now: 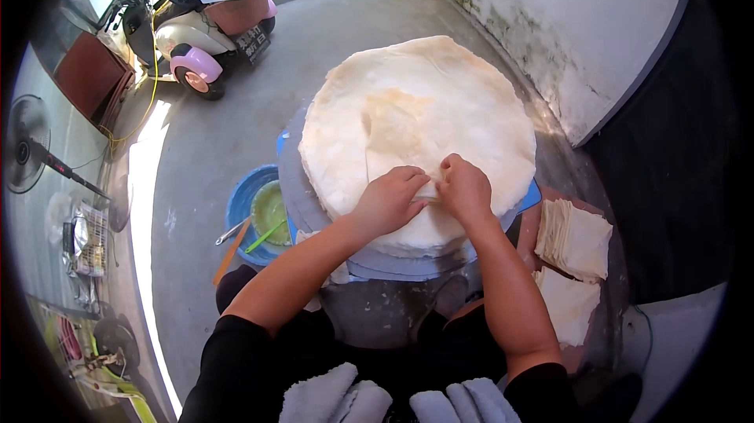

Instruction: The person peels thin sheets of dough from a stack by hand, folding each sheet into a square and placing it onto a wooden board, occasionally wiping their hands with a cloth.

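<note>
In front of me lies a thick stack of large, round, pale dough sheets (330, 124) with slightly browned edges. A strip of the top dough sheet (397, 136) is folded into a narrow piece along the middle. My left hand (393, 199) rests on the near part of the stack, fingers closed at the folded edge. Just beside it, my right hand (463, 190) pinches the same small fold of dough. The fingertips partly hide the fold between the two hands.
Under the stack is a grey round board (294, 179). Left of it, a blue basin (238, 207) holds a green bowl (269, 207) with a green-handled utensil. Stacks of square sheets (573, 238) lie on the right. A fan (27, 144) and a scooter (196, 46) stand farther off.
</note>
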`<move>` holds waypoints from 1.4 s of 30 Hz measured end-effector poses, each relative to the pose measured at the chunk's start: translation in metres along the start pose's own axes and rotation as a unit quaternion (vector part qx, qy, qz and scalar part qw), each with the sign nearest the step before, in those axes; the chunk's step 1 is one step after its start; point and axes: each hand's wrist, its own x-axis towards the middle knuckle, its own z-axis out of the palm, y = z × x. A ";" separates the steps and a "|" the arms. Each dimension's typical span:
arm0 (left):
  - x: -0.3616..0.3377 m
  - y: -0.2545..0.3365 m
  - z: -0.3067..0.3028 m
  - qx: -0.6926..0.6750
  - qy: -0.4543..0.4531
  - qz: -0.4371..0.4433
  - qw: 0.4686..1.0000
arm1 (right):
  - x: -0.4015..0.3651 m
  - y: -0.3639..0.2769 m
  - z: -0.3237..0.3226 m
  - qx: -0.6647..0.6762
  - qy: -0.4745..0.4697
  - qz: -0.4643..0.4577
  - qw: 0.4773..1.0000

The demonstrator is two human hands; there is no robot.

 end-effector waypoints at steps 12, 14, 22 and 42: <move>0.012 0.022 0.003 0.063 0.063 -0.053 0.995 | 0.003 -0.005 -0.003 0.361 0.023 0.040 0.931; 0.012 0.025 0.006 0.070 0.099 -0.048 0.991 | 0.003 -0.009 -0.007 0.399 0.014 0.042 0.916; 0.013 0.021 0.012 0.066 0.118 -0.088 0.987 | 0.004 -0.011 -0.001 0.542 -0.022 0.023 0.840; -0.062 -0.058 -0.037 -0.652 0.483 -0.294 0.506 | -0.010 -0.019 0.019 0.155 0.026 -0.143 0.977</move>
